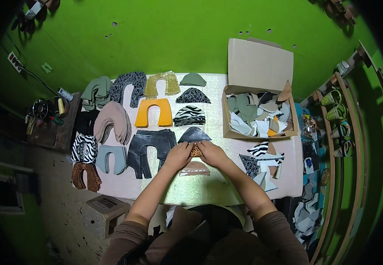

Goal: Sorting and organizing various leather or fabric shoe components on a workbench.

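In the middle of the table, a leopard-print half-moon piece (196,151) lies between my two hands. My left hand (179,155) has its fingers closed on the left side of this piece. From the other side my right hand (213,154) grips it with bent fingers. Both hands hide much of its outline. Directly beyond it lies a black half-moon piece (194,133), and nearer to me a shiny brown one (195,168). Zebra-print half-moon pieces (189,115), a dark patterned one (193,95) and a green one (193,79) continue that column.
Stacks of U-shaped pieces stand left, among them black ones (149,148), orange ones (153,112) and pink ones (112,121). An open cardboard box (260,133) full of offcuts is at the back right. Loose scraps (262,161) lie before it. A shelf rack (339,132) holds sandals.
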Demonstrator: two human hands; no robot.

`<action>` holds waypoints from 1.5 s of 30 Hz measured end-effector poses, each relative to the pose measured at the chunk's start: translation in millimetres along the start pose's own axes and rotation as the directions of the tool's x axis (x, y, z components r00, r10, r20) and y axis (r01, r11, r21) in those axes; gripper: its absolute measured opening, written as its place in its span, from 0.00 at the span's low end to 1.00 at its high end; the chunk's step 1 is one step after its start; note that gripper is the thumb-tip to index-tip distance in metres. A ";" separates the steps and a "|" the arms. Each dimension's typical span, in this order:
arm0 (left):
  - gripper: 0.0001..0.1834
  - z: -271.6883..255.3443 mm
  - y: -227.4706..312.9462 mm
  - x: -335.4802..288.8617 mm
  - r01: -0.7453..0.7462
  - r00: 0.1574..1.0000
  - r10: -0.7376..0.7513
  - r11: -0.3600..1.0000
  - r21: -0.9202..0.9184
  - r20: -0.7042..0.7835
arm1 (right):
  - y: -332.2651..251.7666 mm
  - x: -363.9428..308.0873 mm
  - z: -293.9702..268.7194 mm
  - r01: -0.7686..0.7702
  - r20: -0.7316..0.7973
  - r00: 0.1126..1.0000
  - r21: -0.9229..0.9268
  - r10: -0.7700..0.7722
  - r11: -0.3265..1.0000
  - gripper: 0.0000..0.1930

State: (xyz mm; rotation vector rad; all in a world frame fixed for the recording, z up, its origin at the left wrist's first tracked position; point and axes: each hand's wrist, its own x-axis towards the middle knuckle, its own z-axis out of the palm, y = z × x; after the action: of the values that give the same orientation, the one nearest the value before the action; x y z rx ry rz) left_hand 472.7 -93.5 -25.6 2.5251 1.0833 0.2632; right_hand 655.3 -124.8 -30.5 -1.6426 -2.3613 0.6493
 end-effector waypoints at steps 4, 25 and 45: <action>0.28 2.0 -0.4 -1.6 -0.024 0.999 0.025 1.000 0.016 -0.044 | 1.2 -3.4 1.5 0.017 -0.042 0.999 -0.001 -0.017 1.000 0.26; 0.20 11.2 14.8 -25.6 -0.006 0.962 0.050 0.987 0.162 -0.269 | -9.3 -28.8 18.7 0.028 -0.291 0.952 -0.220 -0.093 0.975 0.23; 0.11 26.0 121.8 -7.2 0.039 0.934 -0.041 0.999 -0.013 -0.354 | 8.2 -105.5 -21.0 -0.122 -0.435 0.900 -0.184 0.030 0.975 0.17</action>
State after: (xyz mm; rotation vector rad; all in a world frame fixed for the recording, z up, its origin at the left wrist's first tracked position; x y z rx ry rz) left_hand 555.9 -182.5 0.8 2.5055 1.2587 0.7336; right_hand 709.2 -215.1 -6.2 -1.7495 -2.0997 0.0309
